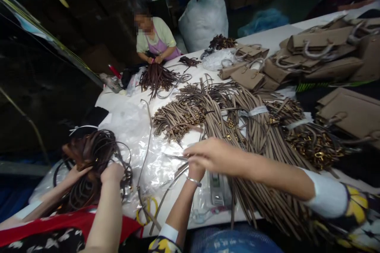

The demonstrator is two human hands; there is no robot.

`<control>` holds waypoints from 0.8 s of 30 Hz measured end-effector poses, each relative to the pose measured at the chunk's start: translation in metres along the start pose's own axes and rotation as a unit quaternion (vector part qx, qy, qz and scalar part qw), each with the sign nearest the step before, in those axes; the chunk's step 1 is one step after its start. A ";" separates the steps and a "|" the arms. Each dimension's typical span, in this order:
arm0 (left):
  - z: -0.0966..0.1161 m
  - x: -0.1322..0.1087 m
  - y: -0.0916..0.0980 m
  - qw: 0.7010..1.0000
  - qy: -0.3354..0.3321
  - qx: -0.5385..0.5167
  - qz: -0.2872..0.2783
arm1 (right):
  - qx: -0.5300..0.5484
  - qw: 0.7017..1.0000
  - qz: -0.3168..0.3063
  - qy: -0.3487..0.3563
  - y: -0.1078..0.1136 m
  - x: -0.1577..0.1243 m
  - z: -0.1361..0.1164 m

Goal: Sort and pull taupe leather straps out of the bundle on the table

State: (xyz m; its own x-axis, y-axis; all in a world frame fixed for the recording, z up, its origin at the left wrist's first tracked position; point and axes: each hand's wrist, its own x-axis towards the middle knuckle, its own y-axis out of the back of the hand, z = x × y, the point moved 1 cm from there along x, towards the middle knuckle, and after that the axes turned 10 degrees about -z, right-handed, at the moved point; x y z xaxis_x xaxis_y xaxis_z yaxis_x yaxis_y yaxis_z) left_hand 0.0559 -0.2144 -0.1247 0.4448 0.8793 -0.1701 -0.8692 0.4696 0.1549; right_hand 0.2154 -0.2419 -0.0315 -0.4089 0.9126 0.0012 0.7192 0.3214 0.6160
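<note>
My left hand (196, 170), with a bracelet at the wrist, is closed at the middle of the table's near side. A thin taupe strap (170, 185) runs up from the table edge into its fingers. Just above and partly across it is my right hand (211, 155), its fingers pinched together; what lies between them is too small and blurred to make out. Long taupe straps (258, 154) with gold clasps lie in a thick bundle beneath my right forearm. Clear plastic sheeting (133, 138) covers the table left of my hands.
At my left, a co-worker's hands (112, 172) grip a brown strap bundle (95, 154). Across the table, another person (156, 39) handles dark brown straps (157, 79). Taupe handbags (323, 51) are piled at right. A yellow tape roll (154, 207) lies near the front edge.
</note>
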 end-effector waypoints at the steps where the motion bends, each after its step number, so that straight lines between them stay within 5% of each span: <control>1: 0.004 0.012 -0.006 1.000 0.000 0.018 -0.012 | -0.001 0.998 0.044 -0.053 0.016 -0.001 0.026; 6: 0.010 0.085 -0.058 0.991 0.017 0.127 -0.038 | 0.007 0.972 0.157 -0.175 0.061 -0.016 0.153; 10: 0.008 0.131 -0.100 0.983 0.043 0.175 -0.020 | 0.068 0.964 0.194 -0.167 0.055 -0.021 0.200; 13: 0.011 0.142 -0.112 0.984 0.049 0.168 -0.018 | 0.147 0.956 0.209 -0.142 0.052 -0.007 0.203; 17: 0.026 0.127 -0.110 0.992 0.060 0.107 -0.037 | 0.310 0.923 0.178 -0.144 0.058 0.016 0.185; 20: 0.040 0.103 -0.110 0.990 0.105 -0.064 -0.066 | 0.447 0.877 0.112 -0.139 0.064 0.030 0.164; 24: 0.063 0.070 -0.109 0.938 0.129 -0.314 -0.067 | 0.562 0.813 0.085 -0.125 0.078 0.046 0.140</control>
State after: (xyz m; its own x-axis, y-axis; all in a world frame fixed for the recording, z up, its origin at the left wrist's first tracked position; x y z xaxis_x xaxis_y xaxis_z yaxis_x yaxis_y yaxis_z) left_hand 0.1960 -0.1990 -0.0920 0.5625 0.7294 -0.3893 -0.8010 0.3643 -0.4750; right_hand 0.3311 -0.1391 -0.0943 -0.2240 0.9458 -0.2350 0.8697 0.0852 -0.4863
